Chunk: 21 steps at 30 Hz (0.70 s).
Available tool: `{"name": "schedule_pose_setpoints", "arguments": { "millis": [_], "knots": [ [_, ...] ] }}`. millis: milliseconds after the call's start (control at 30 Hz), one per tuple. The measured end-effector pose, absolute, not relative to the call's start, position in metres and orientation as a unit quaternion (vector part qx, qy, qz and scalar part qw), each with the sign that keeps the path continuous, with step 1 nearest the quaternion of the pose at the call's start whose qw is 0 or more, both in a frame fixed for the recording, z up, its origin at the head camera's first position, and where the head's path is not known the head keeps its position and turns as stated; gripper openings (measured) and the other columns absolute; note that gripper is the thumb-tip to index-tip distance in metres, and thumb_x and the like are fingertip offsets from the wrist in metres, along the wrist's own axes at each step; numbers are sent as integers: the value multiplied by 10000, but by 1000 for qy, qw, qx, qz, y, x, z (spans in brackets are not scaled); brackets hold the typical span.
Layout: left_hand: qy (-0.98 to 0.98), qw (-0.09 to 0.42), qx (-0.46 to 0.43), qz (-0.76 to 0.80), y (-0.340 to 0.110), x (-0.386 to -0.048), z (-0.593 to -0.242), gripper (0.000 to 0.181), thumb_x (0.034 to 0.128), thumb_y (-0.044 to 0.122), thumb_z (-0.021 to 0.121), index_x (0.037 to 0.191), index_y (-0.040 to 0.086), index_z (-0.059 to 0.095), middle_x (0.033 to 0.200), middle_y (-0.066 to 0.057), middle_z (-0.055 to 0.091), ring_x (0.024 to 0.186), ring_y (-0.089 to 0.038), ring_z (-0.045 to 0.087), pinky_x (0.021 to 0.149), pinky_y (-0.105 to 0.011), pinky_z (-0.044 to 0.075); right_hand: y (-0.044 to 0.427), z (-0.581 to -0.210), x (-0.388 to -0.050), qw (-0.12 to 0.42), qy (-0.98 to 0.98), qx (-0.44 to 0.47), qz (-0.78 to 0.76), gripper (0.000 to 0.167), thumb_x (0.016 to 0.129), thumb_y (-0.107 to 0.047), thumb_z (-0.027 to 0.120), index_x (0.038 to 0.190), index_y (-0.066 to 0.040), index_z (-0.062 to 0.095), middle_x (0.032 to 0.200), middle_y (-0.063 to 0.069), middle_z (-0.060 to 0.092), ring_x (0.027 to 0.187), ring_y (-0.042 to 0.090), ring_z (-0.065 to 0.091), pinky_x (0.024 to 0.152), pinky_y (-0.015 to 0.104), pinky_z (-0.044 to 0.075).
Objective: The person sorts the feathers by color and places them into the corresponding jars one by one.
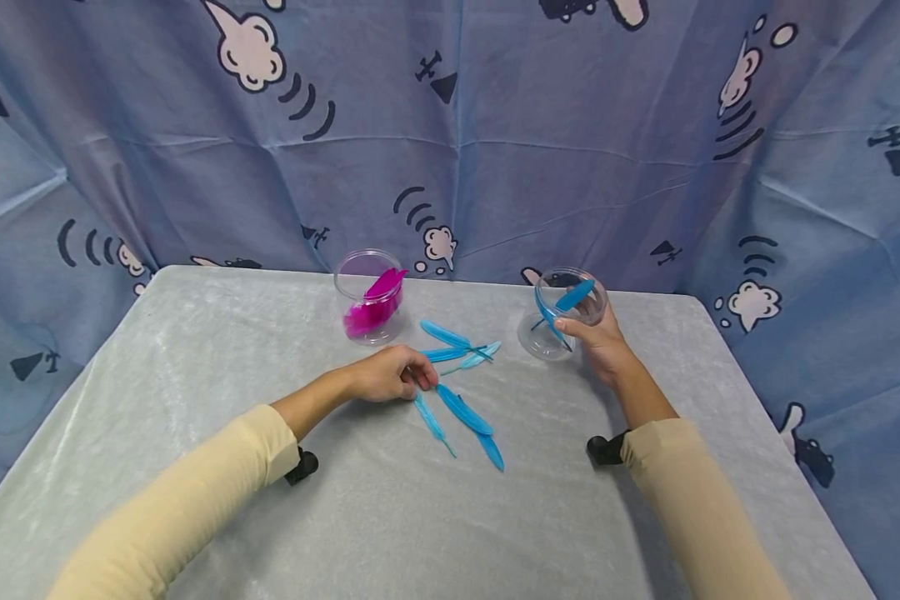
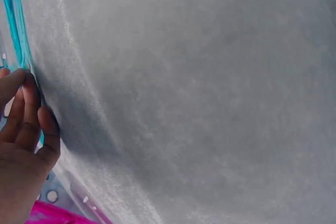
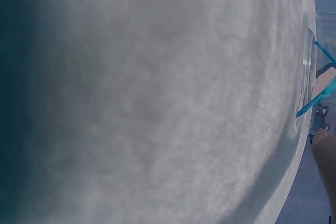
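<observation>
Blue feathers (image 1: 462, 410) lie on the middle of the table in two loose groups. The near group, just right of the left hand (image 1: 393, 373), includes a pale blue feather (image 1: 431, 422) slanting toward the near right, with its far end at the fingers. The left thumb and forefinger are together, pinching the end of blue plumage; the left wrist view shows the contact, but how many feathers are held cannot be told. The far group consists of three feathers with crossing quills, one of them paler.

To the right, the right hand (image 1: 600, 337) grips a clear right jar (image 1: 546, 342), its thumb on the near wall and its remaining fingers mostly hidden behind. Two blue feathers stand crossed inside; the jar's rim lies to the right of its base. Whether the base touches the table cannot be told.

To the left of the far group stands a clear left jar (image 1: 376, 333) containing magenta feathers (image 1: 375, 307). A strip of gray cloth (image 1: 521, 542) separates the far group from the right jar, and a wider stretch runs between the forearms. The far table edge passes just behind both jars, close to a patterned blue curtain (image 1: 570, 200).
</observation>
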<state>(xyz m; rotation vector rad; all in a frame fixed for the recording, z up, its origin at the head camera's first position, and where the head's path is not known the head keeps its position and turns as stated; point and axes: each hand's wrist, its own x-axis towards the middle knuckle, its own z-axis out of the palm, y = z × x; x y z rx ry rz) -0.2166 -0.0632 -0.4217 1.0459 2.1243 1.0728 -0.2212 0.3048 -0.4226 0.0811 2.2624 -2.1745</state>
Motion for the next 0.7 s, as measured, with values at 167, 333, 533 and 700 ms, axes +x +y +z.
{"name": "schedule_pose_setpoints", "arguments": {
  "millis": [167, 333, 533, 700],
  "knots": [
    [789, 275, 382, 396, -60, -216, -420, 257, 867, -161, 576, 1084, -59, 668, 982, -127, 694, 938, -215, 642, 833, -259, 517, 305, -422, -221, 2, 722, 29, -692, 964, 901, -21, 692, 1598, -282, 79, 1655, 114, 125, 1520, 280, 91, 1214, 508, 73],
    [788, 282, 375, 399, -57, -214, -416, 257, 889, -155, 561, 1105, -62, 666, 904, -130, 697, 862, -223, 650, 786, -230, 510, 305, -422, -220, 5, 722, 30, -692, 963, 907, -25, 690, 1598, -289, 73, 1660, 100, 115, 1522, 276, 84, 1214, 510, 62],
    [784, 279, 378, 406, -53, -215, -412, 248, 896, -142, 566, 1114, -68, 659, 872, -136, 688, 833, -255, 640, 768, -215, 507, 305, -422, -220, 6, 724, 34, -689, 955, 910, -26, 685, 1597, -296, 79, 1661, 96, 107, 1523, 274, 81, 1215, 505, 58],
    [787, 275, 371, 408, -50, -216, -411, 251, 892, -140, 571, 1114, -64, 658, 861, -141, 679, 790, -195, 624, 749, -212, 503, 305, -423, -221, 4, 724, 31, -689, 941, 912, 5, 659, 1597, -289, 86, 1659, 109, 107, 1523, 284, 77, 1214, 509, 64]
  ]
}}
